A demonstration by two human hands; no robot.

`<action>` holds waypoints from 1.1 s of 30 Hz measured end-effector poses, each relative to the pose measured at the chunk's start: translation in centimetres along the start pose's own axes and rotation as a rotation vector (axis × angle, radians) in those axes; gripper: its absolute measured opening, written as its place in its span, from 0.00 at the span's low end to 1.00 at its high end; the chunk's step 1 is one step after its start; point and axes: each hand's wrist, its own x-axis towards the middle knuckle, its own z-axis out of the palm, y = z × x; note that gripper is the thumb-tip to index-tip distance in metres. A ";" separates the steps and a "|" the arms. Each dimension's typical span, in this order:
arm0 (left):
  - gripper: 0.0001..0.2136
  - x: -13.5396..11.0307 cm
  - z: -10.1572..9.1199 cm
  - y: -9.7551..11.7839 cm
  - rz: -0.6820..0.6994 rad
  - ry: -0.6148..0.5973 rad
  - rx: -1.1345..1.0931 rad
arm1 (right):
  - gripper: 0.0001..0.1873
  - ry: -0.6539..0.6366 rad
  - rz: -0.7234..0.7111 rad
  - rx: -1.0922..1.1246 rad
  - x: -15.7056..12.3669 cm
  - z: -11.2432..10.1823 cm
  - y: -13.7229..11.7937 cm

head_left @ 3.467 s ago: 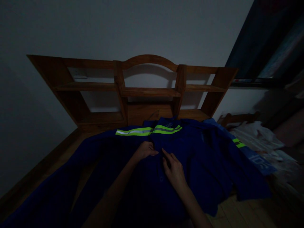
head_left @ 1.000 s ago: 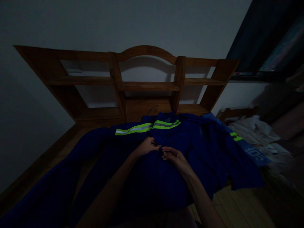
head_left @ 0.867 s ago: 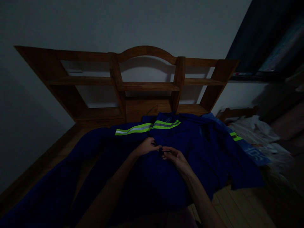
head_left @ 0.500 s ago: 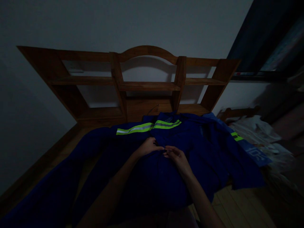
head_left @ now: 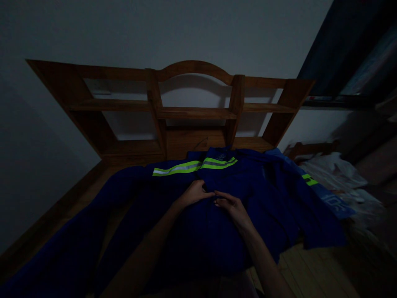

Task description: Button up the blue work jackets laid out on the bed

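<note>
A shelved wooden headboard [head_left: 195, 112] stands against a grey wall [head_left: 186, 33].

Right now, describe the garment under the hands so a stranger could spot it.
Find the shelved wooden headboard against the wall. Spread below it lies the dark blue jacket, left hand and right hand meeting at its front. Unlike the pale heap beside it, it bears yellow-green reflective stripes.

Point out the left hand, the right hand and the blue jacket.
left hand [head_left: 194, 193]: head view, back of the hand.
right hand [head_left: 233, 207]: head view, the knuckles.
blue jacket [head_left: 273, 207]: head view, front panel right of the hands.
</note>
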 end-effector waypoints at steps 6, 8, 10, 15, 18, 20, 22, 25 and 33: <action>0.14 0.4 -0.1 -0.8 0.057 0.005 0.017 | 0.23 0.020 -0.014 0.003 0.3 -0.1 0.6; 0.13 0.6 -0.2 -1.3 0.065 0.005 0.023 | 0.20 0.071 -0.060 0.027 0.3 -0.2 0.9; 0.14 0.8 -0.2 -1.9 0.086 0.011 0.006 | 0.17 0.108 -0.094 0.038 0.3 -0.2 1.1; 0.12 1.4 -0.1 -2.6 0.140 0.058 0.011 | 0.16 0.147 -0.123 0.059 0.7 0.0 1.3; 0.10 1.5 -0.2 -2.6 0.142 0.051 0.039 | 0.15 0.157 -0.141 0.063 0.9 0.1 1.5; 0.11 1.4 -0.2 -2.5 0.128 0.067 0.049 | 0.15 0.155 -0.158 0.056 1.0 0.1 1.7; 0.12 1.3 -0.2 -2.3 0.092 0.114 0.071 | 0.15 0.146 -0.173 0.049 1.0 0.1 1.8; 0.14 1.2 0.0 -1.8 0.050 0.188 0.110 | 0.15 0.130 -0.190 0.028 1.0 0.0 2.1; 0.19 -3.0 1.4 1.6 -0.185 0.131 -0.031 | 0.16 0.142 -0.271 -0.236 0.7 -0.3 2.9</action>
